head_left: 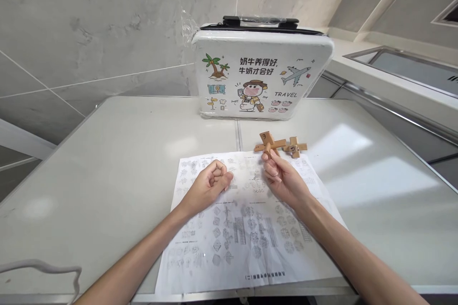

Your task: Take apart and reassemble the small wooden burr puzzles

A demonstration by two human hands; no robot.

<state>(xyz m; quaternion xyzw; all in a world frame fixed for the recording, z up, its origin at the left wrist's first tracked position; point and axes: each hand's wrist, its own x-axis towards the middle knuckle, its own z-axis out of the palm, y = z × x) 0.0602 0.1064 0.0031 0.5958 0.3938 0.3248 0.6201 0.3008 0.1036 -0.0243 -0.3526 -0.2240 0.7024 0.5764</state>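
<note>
My right hand [281, 171] pinches one arm of a wooden interlocking puzzle [267, 142] between thumb and fingers. Several wooden bars cross in this puzzle, and a dark mark shows on its upper face. Just to its right a smaller wooden cross-shaped puzzle [295, 147], also marked, sits on the table. My left hand [211, 180] is curled into a loose fist over the paper, with nothing visible in it. Beneath both hands lies a creased instruction sheet [236, 267], printed with puzzle diagrams and text that appears upside down from here.
A white cartoon-printed case [265, 71] with a black handle stands upright at the back of the pale table [118, 162]. Behind it rises a grey marbled wall [125, 19]. At the lower left is a grey cable [39, 264]. A counter [400, 71] runs along the right.
</note>
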